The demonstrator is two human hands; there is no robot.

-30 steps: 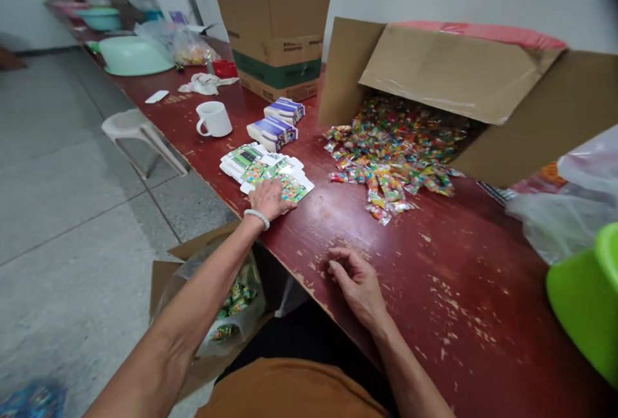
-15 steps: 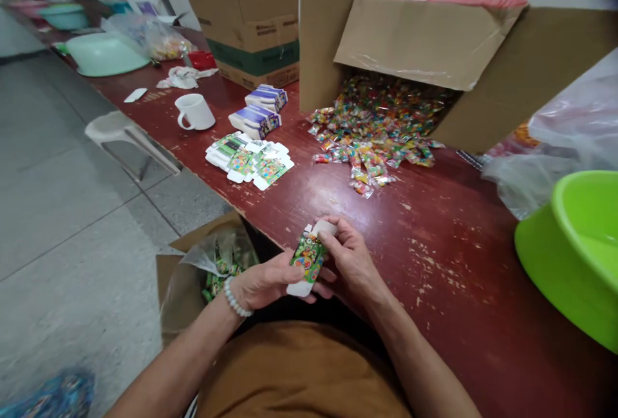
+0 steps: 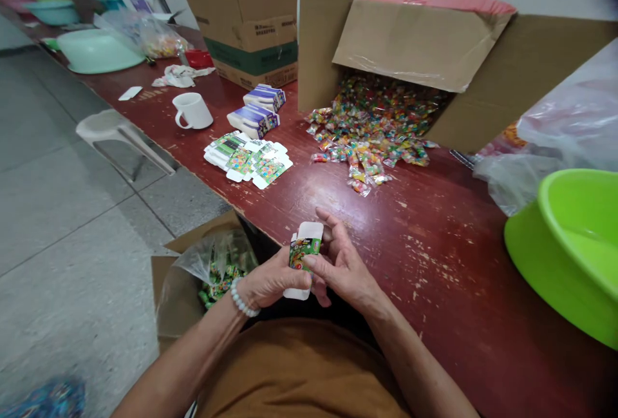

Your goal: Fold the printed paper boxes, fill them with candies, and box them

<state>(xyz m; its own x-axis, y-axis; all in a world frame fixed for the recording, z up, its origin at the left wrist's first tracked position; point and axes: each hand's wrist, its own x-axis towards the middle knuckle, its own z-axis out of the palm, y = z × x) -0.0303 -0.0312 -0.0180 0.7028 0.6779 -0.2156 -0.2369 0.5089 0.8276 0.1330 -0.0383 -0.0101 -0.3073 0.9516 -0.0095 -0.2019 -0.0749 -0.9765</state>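
Note:
A small green printed carton (image 3: 304, 247) is between my hands in front of my body, its white end flaps standing out at top and bottom. My left hand (image 3: 271, 279) is closed on its left side, thumb across the lower front. With its thumb on the carton's front, my right hand (image 3: 351, 277) grips the right side, the index finger raised apart; its other fingers are partly hidden. Flat unfolded cartons (image 3: 248, 159) lie on the table beyond. Wrapped candies (image 3: 369, 154) spill from a cardboard box (image 3: 400, 41) lying on its side.
Below the edge of the red table (image 3: 386, 225), a lined carton (image 3: 167, 312) holds green filled packs. A lime-green basin (image 3: 545, 250) stands at right. Farther back are a white mug (image 3: 196, 112), purple cartons (image 3: 254, 122), a tall cardboard box (image 3: 253, 25) and a plastic stool (image 3: 109, 127).
The right fingers have left the top flap, and the right thumb has moved down onto the carton's front. The carton has turned more upright, its top flap now raised.

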